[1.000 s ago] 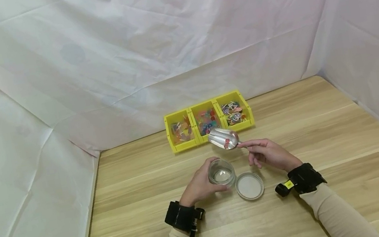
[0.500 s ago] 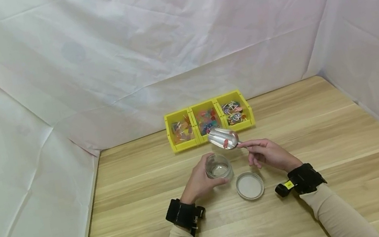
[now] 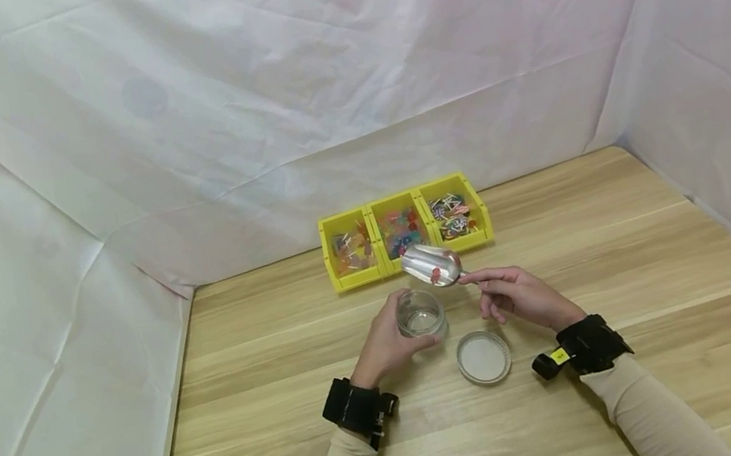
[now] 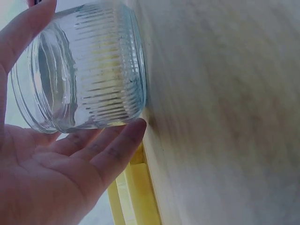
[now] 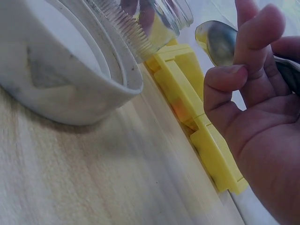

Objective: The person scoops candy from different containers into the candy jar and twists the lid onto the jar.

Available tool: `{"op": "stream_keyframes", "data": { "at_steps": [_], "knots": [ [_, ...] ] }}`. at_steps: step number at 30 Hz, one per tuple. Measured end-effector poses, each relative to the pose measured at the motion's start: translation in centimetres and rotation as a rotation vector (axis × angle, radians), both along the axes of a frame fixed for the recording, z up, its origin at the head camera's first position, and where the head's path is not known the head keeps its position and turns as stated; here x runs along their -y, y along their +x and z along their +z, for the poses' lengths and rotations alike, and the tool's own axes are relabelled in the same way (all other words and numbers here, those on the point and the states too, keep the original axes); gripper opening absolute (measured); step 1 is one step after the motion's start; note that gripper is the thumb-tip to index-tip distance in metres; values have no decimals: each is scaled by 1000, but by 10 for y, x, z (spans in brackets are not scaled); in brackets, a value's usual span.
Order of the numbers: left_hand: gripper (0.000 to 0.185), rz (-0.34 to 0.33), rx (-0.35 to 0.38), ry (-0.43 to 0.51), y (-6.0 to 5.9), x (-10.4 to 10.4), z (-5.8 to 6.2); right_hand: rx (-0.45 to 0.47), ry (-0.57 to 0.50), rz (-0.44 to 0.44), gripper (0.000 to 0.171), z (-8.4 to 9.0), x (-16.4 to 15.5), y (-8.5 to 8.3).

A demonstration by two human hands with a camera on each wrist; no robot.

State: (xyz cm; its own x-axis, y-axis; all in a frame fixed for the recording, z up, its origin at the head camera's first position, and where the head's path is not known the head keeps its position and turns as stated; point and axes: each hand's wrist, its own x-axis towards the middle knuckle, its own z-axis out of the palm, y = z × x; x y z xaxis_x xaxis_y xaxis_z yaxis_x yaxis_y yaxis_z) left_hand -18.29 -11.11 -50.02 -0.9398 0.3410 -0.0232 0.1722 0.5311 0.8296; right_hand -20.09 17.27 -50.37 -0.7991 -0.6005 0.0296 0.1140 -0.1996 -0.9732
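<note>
A clear ribbed glass jar [image 4: 101, 70] stands upright with its mouth uncovered, and my left hand [image 3: 388, 338] grips it round the side. Nothing shows inside the jar in the head view. My right hand [image 3: 520, 296] holds a metal scoop [image 3: 425, 262] by its handle, just beyond the jar and in front of the yellow bins. A small red candy [image 3: 436, 276] lies in the scoop's bowl. Close to the jar's right, a round white lid [image 3: 483, 358] rests on the table with its inner side up; it looms large in the right wrist view.
Three joined yellow bins [image 3: 366, 280] stand at the back of the wooden table [image 3: 268, 343]. They hold colourful wrapped-looking candies and, in the right bin, striped lollipops [image 3: 453, 216]. White cloth [image 3: 281, 80] hangs behind and along both sides.
My left hand has moved the jar slightly away from me, toward the bins and the scoop. The right hand and scoop have stayed nearly still; the red candy sits slightly nearer the scoop's front.
</note>
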Motion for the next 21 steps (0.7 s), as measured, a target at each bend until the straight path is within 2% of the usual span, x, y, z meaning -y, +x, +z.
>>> {"op": "stream_keyframes", "data": {
  "at_steps": [10,18,21],
  "knots": [
    [96,60,14,3,-4,-4,0,-41,-4,-7,47,2,2,2],
    [93,68,0,10,-3,-4,-3,-64,9,-6,40,0,6,3],
    [92,68,-1,14,-3,-4,-5,-66,14,-7,43,0,6,3]
  ]
}}
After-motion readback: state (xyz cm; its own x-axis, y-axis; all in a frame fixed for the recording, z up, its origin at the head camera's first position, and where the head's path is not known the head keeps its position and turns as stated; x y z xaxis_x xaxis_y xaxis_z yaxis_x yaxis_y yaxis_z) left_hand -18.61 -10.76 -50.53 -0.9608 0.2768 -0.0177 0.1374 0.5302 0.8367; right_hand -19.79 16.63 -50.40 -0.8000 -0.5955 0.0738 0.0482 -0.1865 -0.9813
